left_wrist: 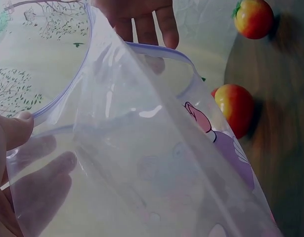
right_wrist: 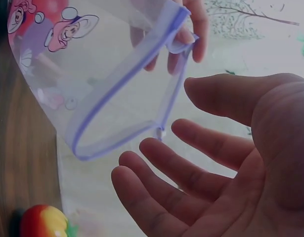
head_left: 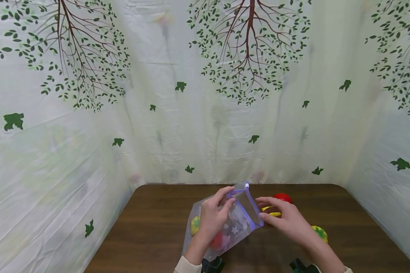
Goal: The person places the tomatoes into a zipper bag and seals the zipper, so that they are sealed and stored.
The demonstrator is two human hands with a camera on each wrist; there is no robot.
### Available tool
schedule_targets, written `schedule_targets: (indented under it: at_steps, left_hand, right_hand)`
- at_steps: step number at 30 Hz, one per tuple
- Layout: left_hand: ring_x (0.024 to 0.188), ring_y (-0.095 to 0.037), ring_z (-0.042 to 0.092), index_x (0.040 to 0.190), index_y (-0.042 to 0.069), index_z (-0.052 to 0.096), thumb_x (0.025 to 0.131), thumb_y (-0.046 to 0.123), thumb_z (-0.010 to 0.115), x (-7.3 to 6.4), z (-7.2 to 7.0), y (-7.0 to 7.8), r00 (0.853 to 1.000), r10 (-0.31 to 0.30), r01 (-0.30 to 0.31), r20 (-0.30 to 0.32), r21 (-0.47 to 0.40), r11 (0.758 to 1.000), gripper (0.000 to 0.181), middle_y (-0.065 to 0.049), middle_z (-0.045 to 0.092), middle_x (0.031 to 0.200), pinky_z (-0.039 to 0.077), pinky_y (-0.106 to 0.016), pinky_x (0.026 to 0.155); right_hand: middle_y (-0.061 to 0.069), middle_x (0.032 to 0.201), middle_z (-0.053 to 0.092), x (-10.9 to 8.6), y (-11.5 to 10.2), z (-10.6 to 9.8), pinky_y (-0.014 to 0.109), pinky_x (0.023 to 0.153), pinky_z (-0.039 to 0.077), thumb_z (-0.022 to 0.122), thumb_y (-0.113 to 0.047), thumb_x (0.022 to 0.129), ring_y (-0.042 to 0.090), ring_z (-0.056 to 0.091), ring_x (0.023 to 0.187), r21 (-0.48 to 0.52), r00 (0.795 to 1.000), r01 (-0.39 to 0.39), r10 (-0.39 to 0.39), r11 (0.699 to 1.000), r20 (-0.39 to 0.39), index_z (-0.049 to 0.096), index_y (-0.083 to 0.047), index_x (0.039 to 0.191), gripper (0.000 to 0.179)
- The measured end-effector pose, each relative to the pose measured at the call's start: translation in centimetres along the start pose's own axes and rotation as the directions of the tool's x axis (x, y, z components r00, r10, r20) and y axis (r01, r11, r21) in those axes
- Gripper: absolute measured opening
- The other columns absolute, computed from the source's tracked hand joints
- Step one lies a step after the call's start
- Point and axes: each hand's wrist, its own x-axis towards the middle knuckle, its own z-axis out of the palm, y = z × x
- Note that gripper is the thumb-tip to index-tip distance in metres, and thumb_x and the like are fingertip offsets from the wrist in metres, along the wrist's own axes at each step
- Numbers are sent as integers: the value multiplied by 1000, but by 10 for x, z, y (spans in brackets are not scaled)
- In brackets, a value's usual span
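A clear zip bag [head_left: 237,229] with a purple-edged mouth and cartoon prints lies tilted, its opening toward the right. My left hand [head_left: 213,216] pinches the bag's rim between thumb and fingers; in the left wrist view its fingers show through the plastic. Inside the bag are a yellow-green piece [head_left: 195,225] and a red piece [head_left: 216,241], partly covered by my left arm. My right hand [head_left: 285,218] is by the mouth, palm toward it, with spread fingers and nothing held, apart from the rim in the right wrist view.
Beyond my right hand are a red fruit [head_left: 283,197] and a yellow piece [head_left: 275,214], partly hidden. A yellow-green fruit [head_left: 320,233] sits beside my right forearm on the brown table [head_left: 157,223]. A leaf-printed curtain [head_left: 218,125] encloses the table's back and sides.
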Motion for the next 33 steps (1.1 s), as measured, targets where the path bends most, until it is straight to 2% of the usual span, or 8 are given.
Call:
schedule_targets:
  at_steps: [5, 12, 19, 26, 33]
  left_hand:
    - [71, -5, 61, 130, 17, 65, 96, 21, 70, -1, 0, 1, 1000, -17, 17, 5, 12, 1000, 34, 1, 73, 112, 56, -22, 63]
    - [77, -6, 65, 130, 15, 65, 96, 21, 70, -1, 0, 1, 999, -32, 32, 11, 6, 999, 34, 3, 73, 114, 57, -24, 67]
    - [72, -6, 62, 129, 15, 65, 96, 21, 70, -1, 1, 1, 1000, -25, 25, 9, 17, 1000, 34, 2, 73, 113, 53, -21, 56]
    - [58, -5, 51, 129, 16, 65, 96, 23, 70, 0, 1, 1, 999, -41, 40, 22, 17, 999, 34, -1, 74, 111, 45, -21, 45]
    - [72, -6, 62, 129, 15, 65, 96, 23, 70, -1, 1, 1, 999, -34, 34, 13, 14, 999, 34, 2, 73, 114, 55, -22, 58]
  right_hand:
    - [3, 124, 66, -1, 1, -5, 31, 85, 55, 74, -35, 93, 18, 67, 104, -28, 1000, 22, -22, 999, -3, 63, -26, 132, 42]
    - [-3, 122, 67, -3, 2, -12, 31, 87, 54, 75, -37, 92, 20, 67, 105, -65, 999, 24, -26, 998, -21, 64, -27, 130, 41]
    - [-7, 120, 68, -5, 3, -17, 31, 87, 54, 77, -41, 88, 19, 67, 106, -76, 999, -3, 0, 997, -44, 66, -28, 128, 43]
    - [-8, 119, 67, -8, 6, -21, 32, 87, 54, 78, -42, 87, 24, 66, 108, -96, 998, -6, 1, 995, -55, 66, -29, 126, 42]
    - [-4, 123, 67, -8, 8, -29, 34, 86, 54, 79, -39, 88, 21, 66, 107, -110, 998, -25, 18, 994, -67, 66, -28, 126, 42]
